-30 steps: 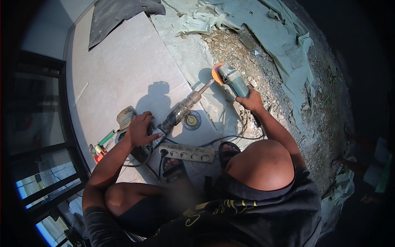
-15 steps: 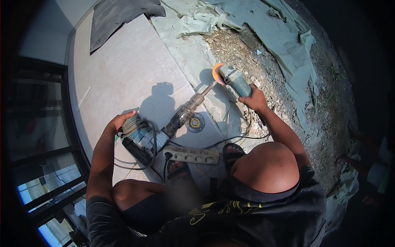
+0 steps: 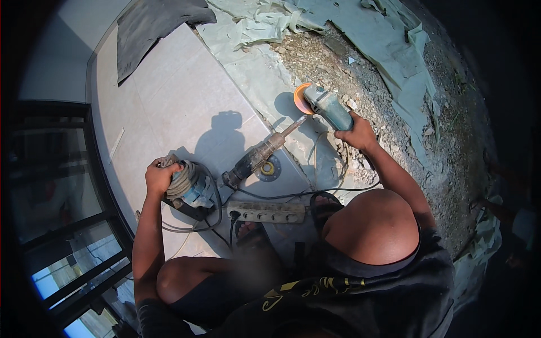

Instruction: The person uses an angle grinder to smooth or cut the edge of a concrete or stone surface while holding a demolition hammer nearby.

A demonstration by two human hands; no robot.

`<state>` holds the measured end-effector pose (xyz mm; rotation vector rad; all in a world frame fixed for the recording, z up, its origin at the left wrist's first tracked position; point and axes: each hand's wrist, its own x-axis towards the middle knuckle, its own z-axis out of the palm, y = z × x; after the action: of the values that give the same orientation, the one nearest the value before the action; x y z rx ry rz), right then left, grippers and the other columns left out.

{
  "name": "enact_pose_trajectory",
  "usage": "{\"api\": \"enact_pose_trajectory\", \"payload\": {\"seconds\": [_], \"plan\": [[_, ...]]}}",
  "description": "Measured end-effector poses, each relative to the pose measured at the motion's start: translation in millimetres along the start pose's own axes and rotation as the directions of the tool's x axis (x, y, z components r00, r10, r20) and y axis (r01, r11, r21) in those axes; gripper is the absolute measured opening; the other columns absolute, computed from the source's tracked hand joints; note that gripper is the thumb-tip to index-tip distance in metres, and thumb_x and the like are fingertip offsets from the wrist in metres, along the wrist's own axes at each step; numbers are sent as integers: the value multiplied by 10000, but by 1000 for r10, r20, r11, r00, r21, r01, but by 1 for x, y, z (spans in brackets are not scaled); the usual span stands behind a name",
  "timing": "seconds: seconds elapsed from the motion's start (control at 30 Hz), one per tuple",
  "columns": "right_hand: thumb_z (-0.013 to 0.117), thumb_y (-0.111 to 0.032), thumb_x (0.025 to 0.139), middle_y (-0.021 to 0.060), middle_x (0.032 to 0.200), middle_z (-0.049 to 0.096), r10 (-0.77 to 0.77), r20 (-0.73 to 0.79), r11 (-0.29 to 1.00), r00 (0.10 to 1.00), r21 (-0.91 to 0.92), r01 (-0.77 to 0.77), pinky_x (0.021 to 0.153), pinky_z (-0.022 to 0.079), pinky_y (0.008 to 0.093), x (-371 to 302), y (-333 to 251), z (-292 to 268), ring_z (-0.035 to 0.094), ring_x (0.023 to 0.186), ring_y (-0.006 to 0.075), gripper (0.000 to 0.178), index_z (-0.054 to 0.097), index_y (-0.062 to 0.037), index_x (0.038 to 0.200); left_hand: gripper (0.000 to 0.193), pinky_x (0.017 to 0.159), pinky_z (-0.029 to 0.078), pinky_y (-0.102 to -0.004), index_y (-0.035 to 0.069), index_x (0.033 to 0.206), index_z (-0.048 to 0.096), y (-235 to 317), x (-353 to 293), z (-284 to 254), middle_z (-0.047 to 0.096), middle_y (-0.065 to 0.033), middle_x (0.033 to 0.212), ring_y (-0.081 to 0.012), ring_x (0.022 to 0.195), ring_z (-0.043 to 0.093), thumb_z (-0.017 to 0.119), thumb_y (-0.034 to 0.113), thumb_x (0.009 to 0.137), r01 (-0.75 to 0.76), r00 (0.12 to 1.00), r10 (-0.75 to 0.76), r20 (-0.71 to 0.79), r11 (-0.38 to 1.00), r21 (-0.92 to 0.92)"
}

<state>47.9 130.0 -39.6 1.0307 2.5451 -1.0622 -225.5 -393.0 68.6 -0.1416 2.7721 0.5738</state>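
In my right hand (image 3: 358,134) is a teal angle grinder (image 3: 332,110), fingers wrapped round its body. Its orange-rimmed disc (image 3: 302,99) is close by the pointed tip of a chisel bit (image 3: 294,126); I cannot tell whether they touch. That bit is fitted in a dusty demolition hammer (image 3: 255,160), which lies slanting across the tiles. My left hand (image 3: 161,176) is closed over the hammer's rear end, where a grey cable (image 3: 185,181) is coiled round it. The coil hides part of the blue housing (image 3: 202,194).
A multi-socket power strip (image 3: 267,213) with a black plug lies by my sandalled feet. A round floor drain (image 3: 269,169) is beside the hammer. Cords run across the floor. Pale sheeting (image 3: 248,73) and rubble (image 3: 366,84) border the tiles; a dark-framed glass door (image 3: 62,169) stands left.
My left hand has shifted its grip further over the coiled cable, and the hammer's rear end has turned. The grinder disc has moved from the chisel bit's tip to slightly above it.
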Motion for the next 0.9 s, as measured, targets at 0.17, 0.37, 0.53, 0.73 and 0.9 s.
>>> {"api": "enact_pose_trajectory", "payload": {"seconds": [0.17,0.37,0.53,0.73,0.9], "plan": [[845,-374,670,257,1037,740,35,3,999,999,13,-35,900,556,432,-26,12,-17,732,975,377,752,638,-4,1292,791,928,548,-389,-32,1252,681,19,-43,-5,727,-217,1107,-308,1004,718,904,326,583,-189,970,193,-148,981,43],[865,-351,674,245,1028,740,75,28,996,997,45,-77,884,561,405,-53,25,-16,738,966,338,763,631,4,1308,823,953,518,-426,19,1320,645,12,-78,-6,599,-177,1124,-337,1038,645,927,329,612,-290,917,329,-225,938,190],[829,-429,673,261,1092,738,92,15,995,996,29,-92,946,549,442,-60,31,4,720,1049,391,844,595,-25,1375,791,978,505,-413,8,1322,635,16,-89,-7,591,-163,1138,-318,1055,643,910,297,639,-295,919,333,-211,936,194],[829,-437,664,264,1121,735,107,63,994,992,12,-108,958,549,433,-55,29,10,720,1068,390,934,542,-8,1442,800,962,503,-420,27,1322,616,17,-96,-6,569,-165,1131,-336,1047,623,913,322,640,-311,910,351,-220,930,195],[825,-422,657,259,1102,739,113,40,990,993,84,-116,944,556,407,-59,26,2,730,1042,363,884,583,4,1393,788,980,496,-420,32,1329,616,14,-94,-5,572,-169,1153,-339,1073,626,902,319,654,-302,913,343,-221,932,199]]}}
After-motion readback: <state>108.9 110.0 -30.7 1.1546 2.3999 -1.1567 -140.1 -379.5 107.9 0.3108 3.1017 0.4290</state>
